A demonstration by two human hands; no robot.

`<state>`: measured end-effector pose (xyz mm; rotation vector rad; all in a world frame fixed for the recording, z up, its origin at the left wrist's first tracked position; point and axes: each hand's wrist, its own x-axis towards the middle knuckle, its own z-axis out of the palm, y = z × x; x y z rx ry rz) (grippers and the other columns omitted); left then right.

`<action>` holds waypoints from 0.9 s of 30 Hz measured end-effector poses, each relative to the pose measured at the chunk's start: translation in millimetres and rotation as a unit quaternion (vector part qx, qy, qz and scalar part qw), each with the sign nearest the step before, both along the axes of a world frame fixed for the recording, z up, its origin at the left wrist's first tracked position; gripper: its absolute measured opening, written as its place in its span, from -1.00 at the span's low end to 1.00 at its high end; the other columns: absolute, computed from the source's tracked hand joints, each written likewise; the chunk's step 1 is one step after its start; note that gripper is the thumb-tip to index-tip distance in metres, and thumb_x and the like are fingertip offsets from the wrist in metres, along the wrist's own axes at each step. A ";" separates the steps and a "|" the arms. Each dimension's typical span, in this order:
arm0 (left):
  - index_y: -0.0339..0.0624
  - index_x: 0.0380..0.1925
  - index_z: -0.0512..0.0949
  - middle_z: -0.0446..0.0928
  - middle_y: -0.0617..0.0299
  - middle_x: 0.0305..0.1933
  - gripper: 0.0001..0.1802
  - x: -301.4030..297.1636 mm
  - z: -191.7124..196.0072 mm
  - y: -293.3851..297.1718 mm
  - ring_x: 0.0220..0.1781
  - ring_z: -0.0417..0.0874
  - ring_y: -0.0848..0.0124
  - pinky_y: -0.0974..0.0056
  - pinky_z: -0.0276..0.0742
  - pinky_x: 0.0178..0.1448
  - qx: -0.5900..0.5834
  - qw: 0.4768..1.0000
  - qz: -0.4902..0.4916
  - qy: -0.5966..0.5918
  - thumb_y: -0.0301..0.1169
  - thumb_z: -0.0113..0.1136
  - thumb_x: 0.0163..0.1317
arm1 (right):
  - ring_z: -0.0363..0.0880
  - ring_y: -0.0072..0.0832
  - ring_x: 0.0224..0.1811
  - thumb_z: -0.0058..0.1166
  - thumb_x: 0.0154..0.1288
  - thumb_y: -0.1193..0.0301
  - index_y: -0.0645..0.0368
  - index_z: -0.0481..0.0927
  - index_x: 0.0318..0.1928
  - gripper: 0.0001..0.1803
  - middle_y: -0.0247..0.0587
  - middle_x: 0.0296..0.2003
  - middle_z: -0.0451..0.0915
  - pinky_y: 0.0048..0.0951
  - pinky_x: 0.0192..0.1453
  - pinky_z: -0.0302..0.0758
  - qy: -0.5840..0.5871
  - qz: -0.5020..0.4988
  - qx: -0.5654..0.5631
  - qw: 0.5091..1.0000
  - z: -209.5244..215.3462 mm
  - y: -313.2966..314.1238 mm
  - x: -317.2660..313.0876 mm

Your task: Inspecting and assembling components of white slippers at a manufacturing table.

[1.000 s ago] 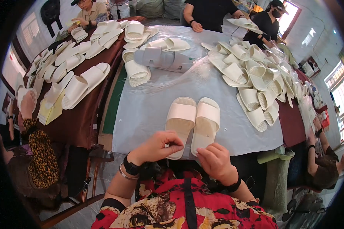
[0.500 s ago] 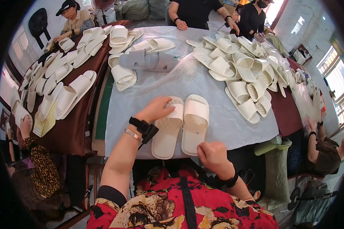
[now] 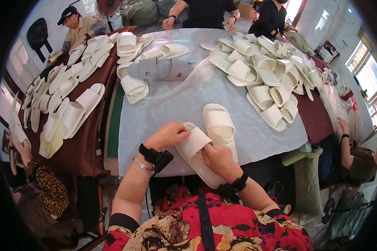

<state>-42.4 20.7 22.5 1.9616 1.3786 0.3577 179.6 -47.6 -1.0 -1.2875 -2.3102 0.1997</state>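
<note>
Two cream open-toed slippers lie at the table's near edge in front of me. The left slipper point(image 3: 194, 143) is tilted, its heel toward me and its toe up to the left. My left hand point(image 3: 168, 136) is curled against its toe end, thumb at the strap edge; its other fingertips are partly hidden and a little blurred. Fingers of my right hand point(image 3: 220, 161) reach under its strap from the heel side and grip it. Just to the right, the other slipper point(image 3: 219, 122) lies flat, sole down, its heel partly behind my right hand.
A big pile of cream slippers point(image 3: 262, 71) covers the table's far right. A grey slipper-shaped piece point(image 3: 161, 69) lies beyond my hands near clear plastic film point(image 3: 201, 71). More slippers point(image 3: 86, 104) stand on the brown table at left. Several people work around the tables.
My right hand has moved left from a loose fist into the left slipper's strap. That slipper has turned, heel swinging right. A person across the table has drawn their arms in.
</note>
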 end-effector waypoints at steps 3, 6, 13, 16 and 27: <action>-0.32 -0.25 0.62 0.65 0.06 -0.34 -0.64 -4.8 -16.7 6.8 -0.33 0.63 0.27 0.21 0.52 -0.17 -0.068 0.996 0.001 -0.065 -0.18 0.13 0.26 | 0.56 -0.13 -0.67 0.02 0.24 0.35 0.14 0.48 -0.48 -0.81 -0.10 -0.71 0.52 -0.14 -0.57 0.48 0.000 -0.009 0.008 1.000 0.8 3.5 -2.8; -0.36 -0.19 0.60 0.64 0.24 -0.27 -0.69 -9.7 -28.8 11.5 -0.25 0.56 0.50 0.34 0.50 -0.12 -0.136 0.975 -0.022 -0.176 -0.29 0.20 0.23 | 0.56 -0.13 -0.67 0.02 0.23 0.36 0.15 0.49 -0.45 -0.84 -0.10 -0.69 0.53 -0.14 -0.58 0.48 -0.005 0.000 0.015 1.000 -4.2 3.1 1.2; -0.32 -0.23 0.60 0.61 0.22 -0.30 -0.80 3.1 -38.3 10.2 -0.27 0.57 0.51 0.39 0.50 -0.14 -0.143 0.951 0.105 -0.253 -0.43 0.20 0.20 | 0.57 -0.14 -0.61 0.04 0.22 0.37 0.15 0.50 -0.43 -0.86 -0.10 -0.64 0.55 -0.16 -0.53 0.48 0.008 0.016 0.003 1.000 -7.7 1.2 4.6; -0.33 -0.20 0.56 0.60 0.21 -0.30 -0.80 -0.7 -56.1 18.4 -0.29 0.60 0.49 0.38 0.51 -0.18 -0.078 0.928 0.197 -0.308 -0.45 0.16 0.22 | 0.59 -0.16 -0.56 0.03 0.19 0.42 0.16 0.54 -0.36 -0.91 -0.12 -0.60 0.57 -0.17 -0.50 0.50 0.032 0.055 -0.014 0.998 6.8 -7.0 7.1; -0.23 -0.15 0.47 0.51 0.30 -0.33 -0.79 38.7 -22.3 36.6 -0.36 0.61 0.46 0.37 0.58 -0.25 -0.095 0.751 0.295 -0.583 -0.35 0.16 0.33 | 0.55 -0.06 0.06 0.14 0.10 0.56 0.26 0.49 -0.03 -0.63 0.10 0.03 0.53 -0.14 0.07 0.53 0.178 0.321 -0.023 0.930 74.2 -43.4 12.5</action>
